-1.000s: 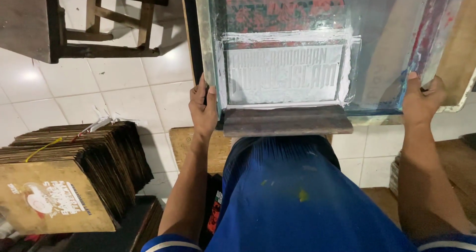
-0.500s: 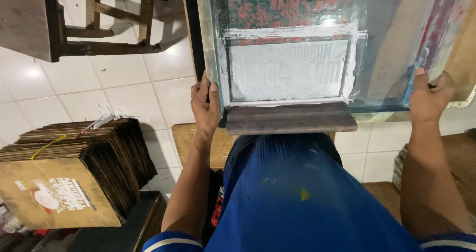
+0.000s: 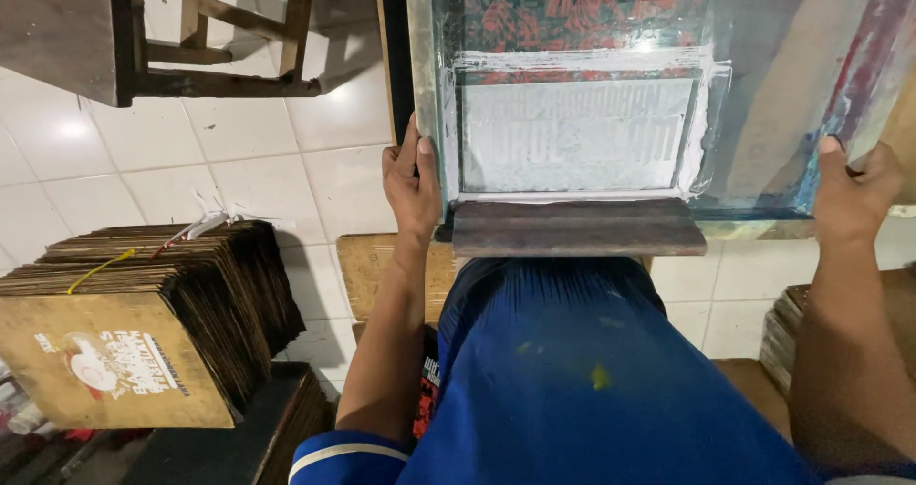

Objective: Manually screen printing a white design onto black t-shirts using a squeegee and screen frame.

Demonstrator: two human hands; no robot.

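Left hand (image 3: 410,185) wrapped around the left edge of the printing screen (image 3: 572,94), thumb on top, fingers curled under. Right hand (image 3: 854,194) gripping the right near corner likewise, thumb pressed on the frame. Screen held flat just beyond the lap, white-coated mesh in the middle. Wooden squeegee (image 3: 577,227) lying along the near edge, between both hands. Stack of brown paper bags (image 3: 143,332) down left on the floor; wooden stool (image 3: 229,27) far left.
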